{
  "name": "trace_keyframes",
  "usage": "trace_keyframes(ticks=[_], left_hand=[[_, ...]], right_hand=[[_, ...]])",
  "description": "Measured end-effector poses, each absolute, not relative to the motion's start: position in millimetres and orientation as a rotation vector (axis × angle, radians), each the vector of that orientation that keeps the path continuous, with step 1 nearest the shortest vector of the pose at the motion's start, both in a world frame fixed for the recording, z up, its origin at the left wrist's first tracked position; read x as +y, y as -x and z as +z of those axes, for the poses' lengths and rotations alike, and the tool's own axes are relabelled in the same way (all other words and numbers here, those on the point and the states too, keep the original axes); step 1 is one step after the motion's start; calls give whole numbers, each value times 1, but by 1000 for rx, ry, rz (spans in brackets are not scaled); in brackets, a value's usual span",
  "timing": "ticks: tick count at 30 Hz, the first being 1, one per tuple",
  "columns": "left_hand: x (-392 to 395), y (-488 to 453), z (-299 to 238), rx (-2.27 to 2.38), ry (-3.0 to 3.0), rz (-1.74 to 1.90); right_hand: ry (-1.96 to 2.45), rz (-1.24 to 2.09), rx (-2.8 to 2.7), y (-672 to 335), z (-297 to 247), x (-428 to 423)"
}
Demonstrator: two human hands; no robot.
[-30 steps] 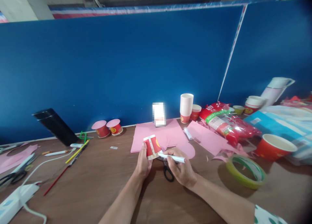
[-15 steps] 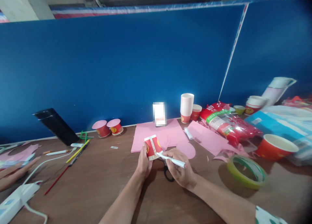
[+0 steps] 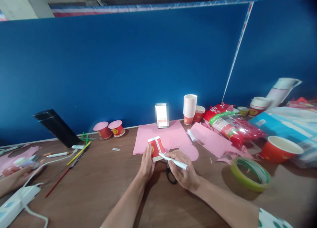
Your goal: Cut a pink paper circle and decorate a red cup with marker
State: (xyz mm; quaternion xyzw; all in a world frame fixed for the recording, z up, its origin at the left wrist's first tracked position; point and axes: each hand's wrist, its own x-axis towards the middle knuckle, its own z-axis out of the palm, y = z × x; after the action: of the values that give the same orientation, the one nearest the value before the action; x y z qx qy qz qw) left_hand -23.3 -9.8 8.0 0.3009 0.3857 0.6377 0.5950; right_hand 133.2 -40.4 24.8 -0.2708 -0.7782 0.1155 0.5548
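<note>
My left hand [image 3: 147,162] is wrapped around a red and white paper cup [image 3: 156,147], tilted in front of me. In my right hand [image 3: 184,173] is a white pen [image 3: 176,162], its tip at the cup's lower side. Black-handled scissors [image 3: 170,175] lie under my hands, partly covered. Just behind the cup are sheets of pink paper [image 3: 146,132], and a pink paper circle [image 3: 189,152] rests beside my right hand.
Two red cups with pink tops [image 3: 116,129] stand left. Rightward are stacked paper cups [image 3: 190,109], a red cup package [image 3: 230,122], yellow-green tape [image 3: 250,175] and an orange cup [image 3: 282,150]. Another person's hand [image 3: 22,175] is at far left, near a power strip [image 3: 18,203].
The cup in my left hand has turned slightly more upright, with the pen tip still at it. At far left the other person's hand has shifted and now has something whitish at it.
</note>
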Motion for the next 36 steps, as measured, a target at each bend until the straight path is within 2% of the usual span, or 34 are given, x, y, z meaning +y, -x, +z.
trace_keyframes(ticks=[36], left_hand=[[-9,23,6,844,-737,1475]], right_hand=[[694,298,-1815,-134,28,-41]])
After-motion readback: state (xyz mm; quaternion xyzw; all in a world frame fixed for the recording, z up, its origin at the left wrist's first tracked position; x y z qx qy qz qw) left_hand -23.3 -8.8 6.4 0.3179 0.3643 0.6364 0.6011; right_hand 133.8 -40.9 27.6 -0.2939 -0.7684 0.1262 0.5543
